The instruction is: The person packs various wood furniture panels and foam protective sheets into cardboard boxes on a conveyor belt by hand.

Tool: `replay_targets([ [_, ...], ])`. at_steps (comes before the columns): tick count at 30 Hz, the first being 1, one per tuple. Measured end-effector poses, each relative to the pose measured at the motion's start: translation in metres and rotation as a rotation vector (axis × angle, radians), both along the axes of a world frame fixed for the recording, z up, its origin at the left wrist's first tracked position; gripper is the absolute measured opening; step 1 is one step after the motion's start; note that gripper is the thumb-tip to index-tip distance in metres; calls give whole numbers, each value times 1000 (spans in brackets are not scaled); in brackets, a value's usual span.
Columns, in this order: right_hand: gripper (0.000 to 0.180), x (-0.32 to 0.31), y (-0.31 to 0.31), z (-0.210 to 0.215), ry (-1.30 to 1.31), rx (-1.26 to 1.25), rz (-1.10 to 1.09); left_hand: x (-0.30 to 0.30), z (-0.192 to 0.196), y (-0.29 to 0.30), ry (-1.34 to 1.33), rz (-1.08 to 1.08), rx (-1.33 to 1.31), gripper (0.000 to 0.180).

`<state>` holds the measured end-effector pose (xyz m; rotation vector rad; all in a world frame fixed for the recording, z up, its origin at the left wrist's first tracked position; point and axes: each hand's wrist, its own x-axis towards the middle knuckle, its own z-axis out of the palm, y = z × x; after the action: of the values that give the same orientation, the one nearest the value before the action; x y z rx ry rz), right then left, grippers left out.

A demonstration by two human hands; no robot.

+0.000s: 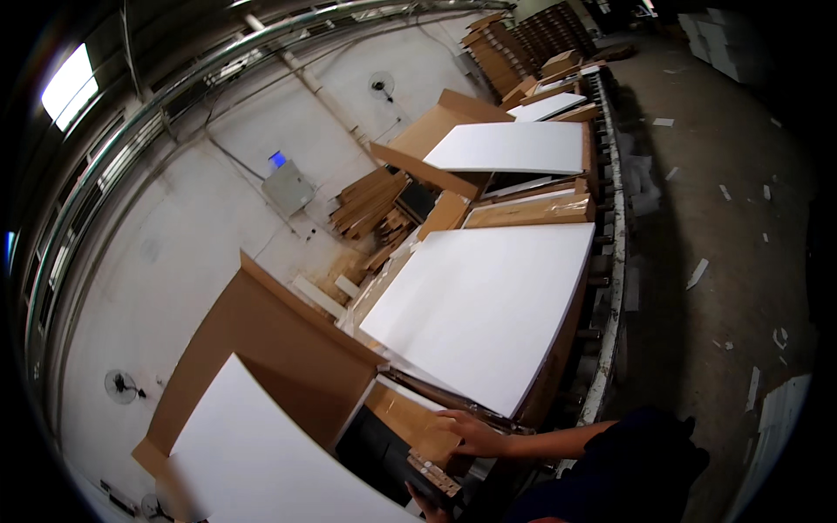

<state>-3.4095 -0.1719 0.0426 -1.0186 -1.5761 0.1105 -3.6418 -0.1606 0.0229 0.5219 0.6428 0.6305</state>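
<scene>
The brown cardboard packet (398, 413) lies at the right end of the open carton (279, 349), toward the roller conveyor's (614, 340) aisle-side edge. It looks light, fairly stiff and smooth, probably best held by opposite edges, since its corners could crush. The right hand (475, 435) reaches over it, thumb and fingers apart; the left hand's (425, 506) grip I cannot tell.

Person's right grip (478, 438) at brown cardboard (403, 413), left grip (425, 506) lower, white panel (488, 305), open carton (283, 340), roller conveyor (618, 261)
</scene>
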Motion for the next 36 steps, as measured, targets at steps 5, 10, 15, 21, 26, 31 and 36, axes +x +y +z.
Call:
replay_targets([
  [5, 86, 47, 88, -37, 686, -1031, 488, 13, 4, -5, 17, -41, 9, 64],
  [10, 72, 40, 167, -94, 846, -1226, 969, 20, -2, -13, 28, -34, -4, 63],
  [15, 51, 7, 184, -85, 1074, -1234, 852, 5, -15, -23, -30, 35, -59, 63],
  [21, 61, 14, 69, -39, 992, -848, 875, -28, -41, -37, -135, 103, -142, 62],
  [26, 80, -1, 6, 6, 656, -846, 654, -78, -69, -74, -227, 288, -111, 67],
  [31, 74, -29, 5, 36, 753, -848, 698, -88, -15, -99, -407, 390, 288, 70],
  [36, 73, -89, 70, -14, 503, -926, 712, -123, -38, -88, -869, 445, 181, 49],
])
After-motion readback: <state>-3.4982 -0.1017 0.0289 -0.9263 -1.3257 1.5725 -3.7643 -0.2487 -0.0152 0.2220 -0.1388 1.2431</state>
